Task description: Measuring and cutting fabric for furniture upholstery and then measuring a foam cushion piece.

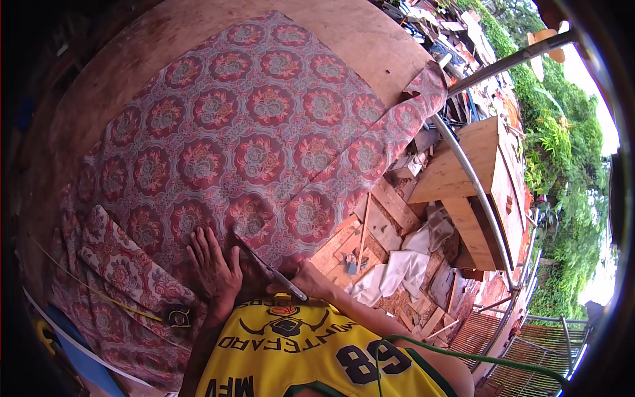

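A large red and grey floral fabric (218, 159) lies spread over the worktop. My left hand (217, 268) rests flat on its near edge, fingers spread. My right hand (309, 279) is closed round a pair of long dark metal scissors (264, 266), their tip at the fabric just right of my left hand. Part of the right hand's grip is hidden behind the handle. On the near left, a folded piece of the fabric (132, 264) shows its paler side. A tape measure (177, 316) lies there with its yellow tape pulled out leftward.
The brown worktop (344, 33) shows beyond the fabric. To the right, wood scraps (397, 205) and white cloth (403, 271) litter the ground beside a wooden box-like piece (463, 165). A curved metal pole (473, 172) stands there. A green cord (476, 357) crosses the lower right.
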`<action>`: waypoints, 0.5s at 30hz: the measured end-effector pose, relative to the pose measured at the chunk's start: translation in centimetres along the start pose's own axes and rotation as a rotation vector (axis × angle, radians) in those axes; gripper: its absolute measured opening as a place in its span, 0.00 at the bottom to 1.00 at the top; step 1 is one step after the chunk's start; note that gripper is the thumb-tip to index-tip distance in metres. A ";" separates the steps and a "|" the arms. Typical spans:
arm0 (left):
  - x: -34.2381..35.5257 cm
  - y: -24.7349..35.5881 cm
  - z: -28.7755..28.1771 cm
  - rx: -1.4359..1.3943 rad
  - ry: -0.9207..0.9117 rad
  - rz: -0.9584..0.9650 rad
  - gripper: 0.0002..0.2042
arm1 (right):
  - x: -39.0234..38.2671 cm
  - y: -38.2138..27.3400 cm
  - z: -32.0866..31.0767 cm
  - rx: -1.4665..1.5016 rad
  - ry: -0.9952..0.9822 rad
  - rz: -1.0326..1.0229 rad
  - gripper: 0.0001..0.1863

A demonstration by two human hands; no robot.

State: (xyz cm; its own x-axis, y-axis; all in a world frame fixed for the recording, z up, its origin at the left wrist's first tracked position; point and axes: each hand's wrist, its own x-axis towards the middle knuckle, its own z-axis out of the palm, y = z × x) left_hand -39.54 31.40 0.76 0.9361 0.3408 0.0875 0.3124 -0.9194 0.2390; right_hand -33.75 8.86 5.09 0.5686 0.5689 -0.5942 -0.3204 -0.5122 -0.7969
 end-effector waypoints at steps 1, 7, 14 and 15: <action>-0.1 -0.1 -0.1 -0.004 0.003 0.003 0.34 | 0.0 0.0 0.0 -0.003 -0.002 0.002 0.24; 0.1 0.0 -0.5 -0.021 -0.003 -0.039 0.36 | 0.2 -0.5 0.1 0.102 -0.038 0.019 0.24; 0.8 -0.4 0.2 -0.119 0.030 -0.028 0.37 | 0.0 -2.4 -0.1 0.004 0.047 0.135 0.24; 0.8 -0.5 0.4 -0.136 0.036 -0.015 0.37 | 0.2 -2.4 -0.2 0.000 0.027 0.141 0.24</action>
State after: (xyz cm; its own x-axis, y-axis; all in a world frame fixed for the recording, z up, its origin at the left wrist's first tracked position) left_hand -38.92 32.02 0.35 0.9243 0.3631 0.1176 0.2988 -0.8800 0.3691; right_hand -32.70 10.12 6.93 0.5381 0.4738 -0.6971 -0.3983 -0.5859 -0.7057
